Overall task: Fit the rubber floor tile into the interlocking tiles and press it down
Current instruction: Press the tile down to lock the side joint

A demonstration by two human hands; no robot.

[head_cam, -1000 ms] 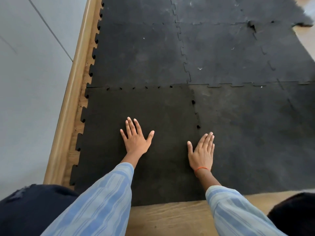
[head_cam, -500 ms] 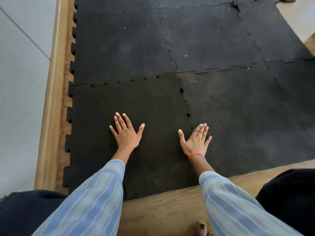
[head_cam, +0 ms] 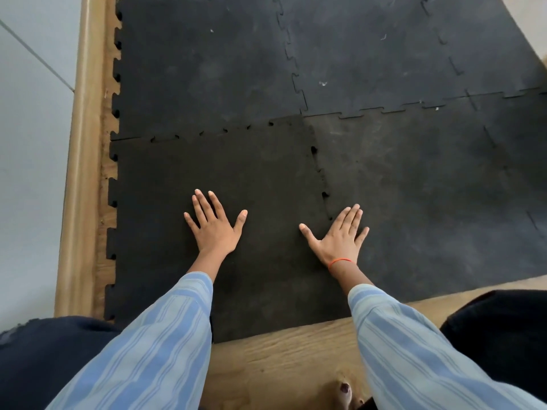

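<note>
A black rubber floor tile (head_cam: 165, 179) with toothed edges lies at the near left of the interlocking tiles (head_cam: 370, 69). Small gaps show along its far seam and its right seam. My left hand (head_cam: 214, 227) lies flat on the tile's middle, fingers spread, holding nothing. My right hand (head_cam: 337, 236), with an orange thread at the wrist, lies flat across the right seam, fingers partly on the neighbouring tile (head_cam: 444, 187).
A wooden floor (head_cam: 281, 356) shows along the near edge, and a wooden skirting strip (head_cam: 80, 173) runs down the left beside a grey wall (head_cam: 26, 143). My dark-clothed knees (head_cam: 44, 359) are at both bottom corners. A toe (head_cam: 344, 390) shows at the bottom.
The camera has tilted and come closer, so the mat sits higher in view. My right hand has spread its thumb wider on the seam. Both hands stay flat on the tile.
</note>
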